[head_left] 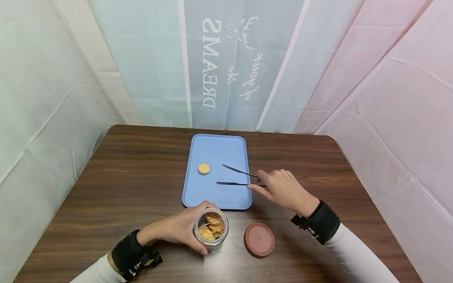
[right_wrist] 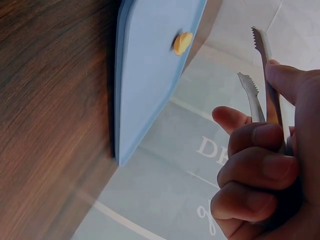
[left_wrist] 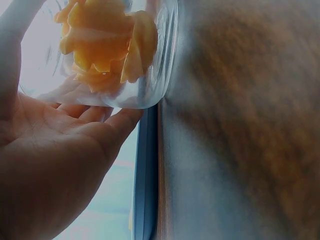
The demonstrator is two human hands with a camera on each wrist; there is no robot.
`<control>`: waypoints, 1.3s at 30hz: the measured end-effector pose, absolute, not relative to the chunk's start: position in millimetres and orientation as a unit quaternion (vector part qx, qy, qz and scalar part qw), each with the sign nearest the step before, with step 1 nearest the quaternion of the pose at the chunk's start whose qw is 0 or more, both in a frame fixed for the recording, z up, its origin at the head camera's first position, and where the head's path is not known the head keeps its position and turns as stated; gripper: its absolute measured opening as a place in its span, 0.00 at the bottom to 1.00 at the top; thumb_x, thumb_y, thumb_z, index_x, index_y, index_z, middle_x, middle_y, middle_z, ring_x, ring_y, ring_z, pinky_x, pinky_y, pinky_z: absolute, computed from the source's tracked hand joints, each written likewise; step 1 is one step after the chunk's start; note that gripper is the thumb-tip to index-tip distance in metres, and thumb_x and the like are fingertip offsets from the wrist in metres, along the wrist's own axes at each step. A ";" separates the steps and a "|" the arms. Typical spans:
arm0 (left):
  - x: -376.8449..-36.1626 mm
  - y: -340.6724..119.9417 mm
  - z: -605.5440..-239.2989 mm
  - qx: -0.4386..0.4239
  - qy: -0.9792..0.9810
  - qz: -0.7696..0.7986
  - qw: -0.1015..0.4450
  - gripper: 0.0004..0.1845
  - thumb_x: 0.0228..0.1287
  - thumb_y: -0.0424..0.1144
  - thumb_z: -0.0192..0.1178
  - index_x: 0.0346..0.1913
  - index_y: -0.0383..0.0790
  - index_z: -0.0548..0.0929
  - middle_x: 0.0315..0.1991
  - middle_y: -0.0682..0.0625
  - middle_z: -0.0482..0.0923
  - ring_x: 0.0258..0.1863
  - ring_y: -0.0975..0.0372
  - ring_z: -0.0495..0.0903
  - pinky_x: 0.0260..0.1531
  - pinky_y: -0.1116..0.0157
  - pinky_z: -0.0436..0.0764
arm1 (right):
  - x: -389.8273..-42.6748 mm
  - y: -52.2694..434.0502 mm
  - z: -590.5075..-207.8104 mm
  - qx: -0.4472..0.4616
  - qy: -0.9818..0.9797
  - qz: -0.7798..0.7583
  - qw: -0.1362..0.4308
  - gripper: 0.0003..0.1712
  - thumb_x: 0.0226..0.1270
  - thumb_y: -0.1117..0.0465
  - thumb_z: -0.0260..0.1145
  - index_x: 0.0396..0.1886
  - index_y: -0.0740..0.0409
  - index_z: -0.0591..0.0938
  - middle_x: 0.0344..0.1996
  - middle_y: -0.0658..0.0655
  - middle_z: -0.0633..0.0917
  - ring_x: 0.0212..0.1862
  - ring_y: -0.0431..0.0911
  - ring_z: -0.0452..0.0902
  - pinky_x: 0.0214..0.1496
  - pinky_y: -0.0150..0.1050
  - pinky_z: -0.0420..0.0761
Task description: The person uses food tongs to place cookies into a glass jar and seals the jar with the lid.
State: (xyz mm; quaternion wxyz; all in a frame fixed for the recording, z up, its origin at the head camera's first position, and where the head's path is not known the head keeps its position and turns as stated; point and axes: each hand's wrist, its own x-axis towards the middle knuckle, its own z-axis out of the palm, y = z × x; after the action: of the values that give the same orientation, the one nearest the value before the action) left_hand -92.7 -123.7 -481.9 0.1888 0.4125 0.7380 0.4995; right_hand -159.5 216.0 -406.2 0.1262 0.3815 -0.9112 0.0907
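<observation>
- Left hand (head_left: 177,230) has its grip wrapped round the open jar (head_left: 211,229) of biscuits, steadying it on the bench (head_left: 124,188).
- Right hand (head_left: 283,190) pinches the tongs (head_left: 235,177), tips apart over the blue tray (head_left: 216,196).
- One biscuit (head_left: 203,168) sits on the tray; the lid (head_left: 259,239) is parked beside the jar.

place: staged recording booth | cues: pastel cloth backdrops (head_left: 371,78) on three sides, bare wooden table (head_left: 134,184)

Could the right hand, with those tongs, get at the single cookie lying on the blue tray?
Probably yes. The right hand grips the tongs, whose open tips point at the cookie. The cookie lies alone on the tray, with nothing between it and the tips. The left hand holds the jar nearer the person, clear of that path.
</observation>
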 end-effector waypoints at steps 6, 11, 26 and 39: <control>-91.7 -124.0 -480.1 0.408 0.740 0.499 0.192 0.48 0.50 0.48 0.86 0.71 0.53 0.67 0.63 0.57 0.78 0.61 0.65 0.78 0.66 0.62 0.76 | -167.0 209.5 -409.0 0.377 -0.915 0.080 0.116 0.23 0.74 0.40 0.69 0.27 0.48 0.75 0.13 0.40 0.63 0.15 0.33 0.59 0.17 0.32 0.55; -91.9 -123.6 -480.0 0.406 0.738 0.501 0.197 0.48 0.50 0.47 0.86 0.71 0.53 0.67 0.63 0.58 0.78 0.61 0.65 0.78 0.66 0.61 0.76 | -173.2 205.8 -412.3 0.370 -0.920 0.079 0.105 0.23 0.75 0.39 0.68 0.28 0.49 0.76 0.13 0.41 0.65 0.15 0.34 0.61 0.17 0.32 0.58; -93.4 -123.7 -481.5 0.412 0.739 0.498 0.191 0.48 0.50 0.47 0.86 0.71 0.52 0.67 0.63 0.57 0.78 0.61 0.65 0.78 0.66 0.61 0.76 | -195.9 187.4 -427.3 0.382 -0.918 0.068 0.084 0.24 0.75 0.39 0.67 0.36 0.56 0.86 0.12 0.43 0.70 0.15 0.35 0.64 0.16 0.32 0.60; -93.5 -123.2 -481.8 0.413 0.743 0.492 0.187 0.49 0.49 0.47 0.86 0.71 0.52 0.67 0.63 0.58 0.78 0.61 0.65 0.77 0.66 0.62 0.76 | -209.3 174.1 -435.9 0.370 -0.926 0.046 0.056 0.26 0.77 0.37 0.65 0.38 0.56 0.86 0.12 0.44 0.71 0.14 0.37 0.65 0.15 0.33 0.58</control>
State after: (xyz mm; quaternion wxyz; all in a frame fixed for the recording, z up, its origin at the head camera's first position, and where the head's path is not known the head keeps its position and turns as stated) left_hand -93.5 -123.2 -481.8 0.1871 0.4129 0.7433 0.4920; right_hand -209.3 174.1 -435.9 0.0565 0.3702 -0.9261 0.0460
